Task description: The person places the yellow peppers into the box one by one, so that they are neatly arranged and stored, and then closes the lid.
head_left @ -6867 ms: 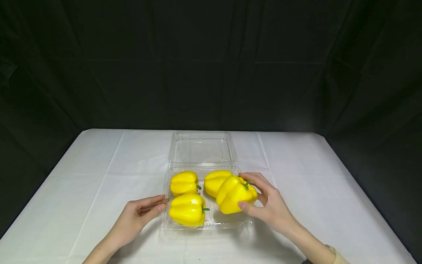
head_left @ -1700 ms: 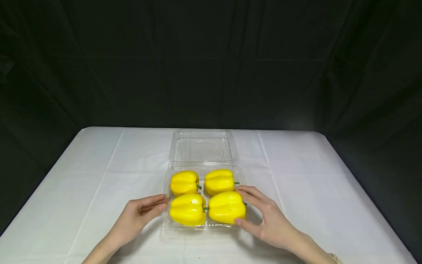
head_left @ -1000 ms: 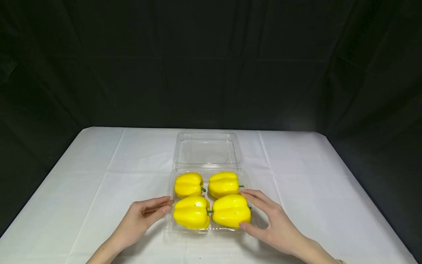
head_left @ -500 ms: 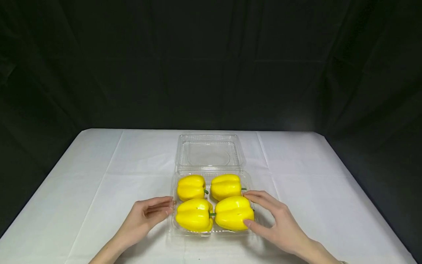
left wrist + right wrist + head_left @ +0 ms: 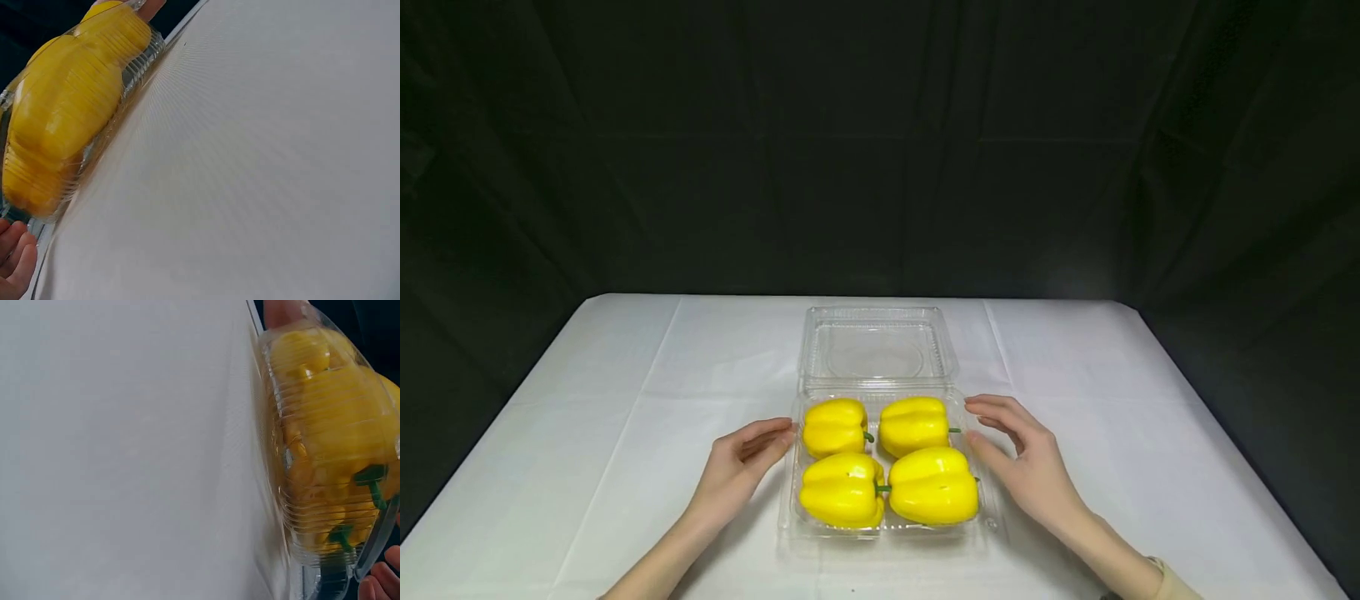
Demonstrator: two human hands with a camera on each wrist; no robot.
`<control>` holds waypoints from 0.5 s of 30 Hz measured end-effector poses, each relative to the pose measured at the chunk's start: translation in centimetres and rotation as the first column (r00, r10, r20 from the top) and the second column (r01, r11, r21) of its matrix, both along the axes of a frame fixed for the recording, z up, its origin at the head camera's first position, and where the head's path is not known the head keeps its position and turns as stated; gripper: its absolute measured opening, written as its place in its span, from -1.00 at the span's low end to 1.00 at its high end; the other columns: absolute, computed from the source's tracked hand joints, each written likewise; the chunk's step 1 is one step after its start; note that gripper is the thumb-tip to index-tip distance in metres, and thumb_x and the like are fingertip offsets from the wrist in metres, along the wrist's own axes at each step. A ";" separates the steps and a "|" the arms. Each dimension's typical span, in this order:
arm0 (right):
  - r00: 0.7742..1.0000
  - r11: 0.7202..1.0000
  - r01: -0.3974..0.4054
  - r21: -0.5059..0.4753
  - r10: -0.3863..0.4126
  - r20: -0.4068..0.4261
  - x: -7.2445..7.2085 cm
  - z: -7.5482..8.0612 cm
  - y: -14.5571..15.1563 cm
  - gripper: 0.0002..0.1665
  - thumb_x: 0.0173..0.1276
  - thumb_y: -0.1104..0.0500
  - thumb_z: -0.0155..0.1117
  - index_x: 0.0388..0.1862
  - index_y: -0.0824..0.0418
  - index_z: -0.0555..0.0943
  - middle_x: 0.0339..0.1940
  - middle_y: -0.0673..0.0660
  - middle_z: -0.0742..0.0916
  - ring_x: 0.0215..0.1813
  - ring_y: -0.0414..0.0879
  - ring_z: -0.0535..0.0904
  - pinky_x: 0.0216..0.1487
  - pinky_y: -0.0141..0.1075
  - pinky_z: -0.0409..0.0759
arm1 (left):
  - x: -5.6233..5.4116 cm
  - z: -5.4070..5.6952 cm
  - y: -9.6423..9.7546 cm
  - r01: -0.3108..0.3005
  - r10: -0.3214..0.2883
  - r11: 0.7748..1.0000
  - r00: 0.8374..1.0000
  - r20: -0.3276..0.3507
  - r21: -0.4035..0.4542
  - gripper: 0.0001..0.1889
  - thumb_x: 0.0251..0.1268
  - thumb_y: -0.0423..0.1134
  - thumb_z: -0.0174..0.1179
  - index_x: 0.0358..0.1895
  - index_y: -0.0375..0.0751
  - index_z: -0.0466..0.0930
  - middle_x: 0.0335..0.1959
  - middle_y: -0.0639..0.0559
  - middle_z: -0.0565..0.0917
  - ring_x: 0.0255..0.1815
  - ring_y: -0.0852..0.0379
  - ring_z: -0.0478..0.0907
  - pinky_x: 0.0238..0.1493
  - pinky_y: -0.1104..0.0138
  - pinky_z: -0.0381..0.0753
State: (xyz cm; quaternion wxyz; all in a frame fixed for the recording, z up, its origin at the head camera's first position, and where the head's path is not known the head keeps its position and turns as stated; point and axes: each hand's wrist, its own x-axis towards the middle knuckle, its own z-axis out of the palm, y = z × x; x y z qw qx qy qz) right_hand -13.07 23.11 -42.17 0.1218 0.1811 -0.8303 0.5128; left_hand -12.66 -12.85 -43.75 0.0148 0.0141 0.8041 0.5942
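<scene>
Several yellow bell peppers with green stems lie in two rows in a clear plastic clamshell container (image 5: 842,536); one is the front right bell pepper (image 5: 934,487). The container's clear lid (image 5: 877,346) is folded back, flat on the table behind the base. My left hand (image 5: 735,467) is at the base's left rim, fingertips beside or touching it. By the right rim, my right hand (image 5: 1026,462) has thumb and fingers apart, holding no pepper. Both wrist views show the peppers through the ribbed wall, with left fingers (image 5: 14,259) and right fingers (image 5: 382,578) near its back end.
A white cloth (image 5: 625,467) with fold creases covers the table. Black curtains (image 5: 865,167) hang behind the table and at both sides.
A pepper in my right hand was set into the front right spot, then let go. The container slid slightly right and nearer. Both hands have since moved farther back along its sides.
</scene>
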 end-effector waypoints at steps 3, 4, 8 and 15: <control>1.000 1.000 0.009 -0.019 -0.008 0.011 -0.8 -0.3 -0.2 -0.63 0.38 0.29 0.36 0.16 0.21 0.64 0.20 0.06 0.63 0.22 -0.23 0.54 0.29 -0.44 0.53 | -0.6 -0.2 0.5 -0.037 0.037 0.999 0.999 0.014 0.019 -0.55 0.37 0.04 0.28 0.18 -0.16 0.62 0.14 0.03 0.70 0.19 0.05 0.61 0.19 0.36 0.63; 1.000 1.000 0.012 -0.028 -0.012 0.018 -1.0 -0.4 -0.2 -0.63 0.37 0.29 0.36 0.16 0.24 0.63 0.20 0.07 0.63 0.22 -0.24 0.54 0.28 -0.43 0.54 | -0.8 -0.3 0.6 -0.048 0.048 0.998 0.999 0.015 0.031 -0.54 0.37 0.04 0.28 0.19 -0.16 0.61 0.15 0.02 0.69 0.20 0.04 0.60 0.20 0.34 0.63; 0.998 0.998 0.039 -0.053 -0.036 0.058 -1.9 -1.0 -0.3 -0.63 0.38 0.28 0.35 0.15 0.27 0.63 0.18 0.08 0.63 0.19 -0.24 0.55 0.28 -0.39 0.55 | -1.6 -0.6 1.2 -0.091 0.090 0.993 0.996 0.016 0.078 -0.54 0.37 0.03 0.29 0.20 -0.16 0.61 0.16 0.00 0.67 0.20 0.04 0.59 0.21 0.34 0.62; 0.991 0.987 0.074 -0.142 -0.056 0.123 -3.1 -1.3 -1.0 -0.63 0.39 0.34 0.31 0.17 0.35 0.60 0.17 0.21 0.64 0.17 -0.01 0.60 0.23 -0.42 0.59 | -2.8 -0.6 2.0 -0.144 0.136 0.967 0.989 0.051 0.210 -0.58 0.40 -0.14 0.28 0.25 -0.20 0.56 0.18 -0.08 0.67 0.14 0.18 0.61 0.13 0.51 0.60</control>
